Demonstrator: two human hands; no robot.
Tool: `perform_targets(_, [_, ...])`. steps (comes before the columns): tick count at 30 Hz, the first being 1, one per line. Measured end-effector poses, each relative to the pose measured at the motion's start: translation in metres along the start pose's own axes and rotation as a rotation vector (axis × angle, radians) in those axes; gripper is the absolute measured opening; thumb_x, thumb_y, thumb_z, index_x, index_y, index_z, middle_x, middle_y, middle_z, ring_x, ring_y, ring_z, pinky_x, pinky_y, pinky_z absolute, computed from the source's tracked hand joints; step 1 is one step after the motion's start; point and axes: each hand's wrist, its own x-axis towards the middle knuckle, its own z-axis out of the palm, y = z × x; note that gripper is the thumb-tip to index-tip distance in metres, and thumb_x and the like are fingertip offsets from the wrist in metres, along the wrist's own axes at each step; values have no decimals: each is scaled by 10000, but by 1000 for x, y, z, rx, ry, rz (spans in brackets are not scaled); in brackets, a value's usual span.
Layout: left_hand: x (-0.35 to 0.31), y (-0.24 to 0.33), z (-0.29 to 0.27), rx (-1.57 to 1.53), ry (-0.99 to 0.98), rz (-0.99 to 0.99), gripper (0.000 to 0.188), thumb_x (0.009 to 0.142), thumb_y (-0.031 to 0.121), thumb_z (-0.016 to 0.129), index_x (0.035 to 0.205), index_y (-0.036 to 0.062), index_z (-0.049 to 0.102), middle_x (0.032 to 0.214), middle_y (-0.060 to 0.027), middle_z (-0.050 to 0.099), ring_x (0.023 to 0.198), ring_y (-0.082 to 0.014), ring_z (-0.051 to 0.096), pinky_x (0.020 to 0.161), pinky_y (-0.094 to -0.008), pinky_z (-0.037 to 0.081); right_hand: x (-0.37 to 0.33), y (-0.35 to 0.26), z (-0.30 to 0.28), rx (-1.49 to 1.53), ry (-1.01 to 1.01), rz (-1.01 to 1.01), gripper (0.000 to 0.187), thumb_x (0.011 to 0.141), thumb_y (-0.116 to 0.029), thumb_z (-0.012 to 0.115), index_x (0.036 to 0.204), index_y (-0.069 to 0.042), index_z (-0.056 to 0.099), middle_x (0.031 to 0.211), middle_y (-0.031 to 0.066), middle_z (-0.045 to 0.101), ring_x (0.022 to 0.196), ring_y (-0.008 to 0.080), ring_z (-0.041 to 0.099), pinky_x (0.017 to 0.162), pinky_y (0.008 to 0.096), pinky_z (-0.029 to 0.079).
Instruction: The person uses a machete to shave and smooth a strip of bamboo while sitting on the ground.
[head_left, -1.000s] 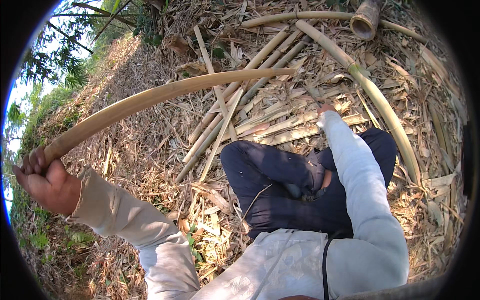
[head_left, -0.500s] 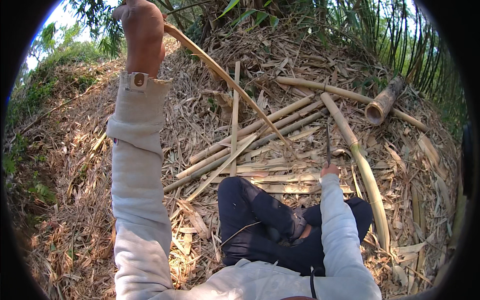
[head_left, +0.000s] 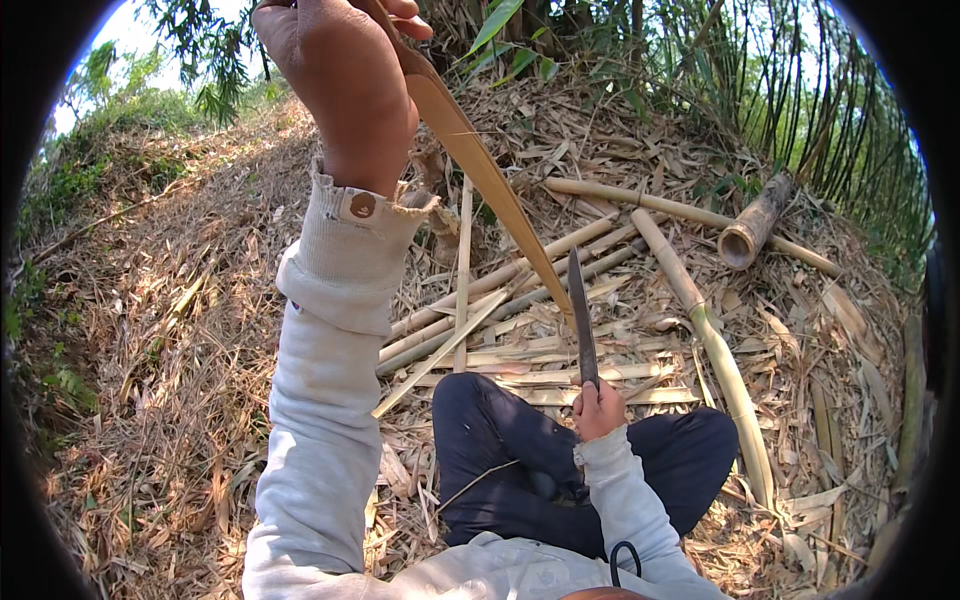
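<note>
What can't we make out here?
Head view: left grip, partly cut off by the top edge.
Head view: bamboo strip, upper end past the top edge.
Head view: knife, handle mostly hidden by the right grip.
Head view: whether knife and strip touch; one viewpoint can't settle depth.

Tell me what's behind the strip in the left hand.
Behind the strip, poles on dry leaves show at both sides; the stretches it covers can't be seen.

Tan bamboo strip (head_left: 492, 188); blade (head_left: 585, 325) seemingly dark grey.
</note>
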Motion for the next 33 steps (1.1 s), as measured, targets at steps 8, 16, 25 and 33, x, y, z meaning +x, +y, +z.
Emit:
perform_targets(8, [21,16,-29,-197,-293,-171,374,960,430,448,926,62,508,587,-16,443,373,-116,411,334,-244,341,6,-173,31,-180,-163,-552,384,1053,-272,418,998,36,640,493,-27,422,436,40,379,425,246,310])
perform_targets(16, [9,25,-44,-189,-552,-192,638,919,697,346,789,101,534,516,29,314,329,-80,272,305,-242,230,-38,-292,46,-117,-301,-658,378,1053,-272,415,949,22,628,500,-10,426,442,62,407,444,260,338])
perform_targets(25, [-4,38,-51,-488,-1020,-156,608,991,601,328,844,49,538,528,-12,371,331,-97,306,296,-274,253,-48,-285,36,-141,-328,-698,233,1001,-186,516,934,21,602,607,123,531,494,243,543,527,332,446])
perform_targets(33, [-9,41,-72,-558,-1024,-195,548,995,566,391,800,68,511,480,21,324,333,-83,303,305,-257,249,-45,-271,28,-337,-370,-599,217,977,-182,547,899,21,549,523,144,522,480,365,561,467,426,432])
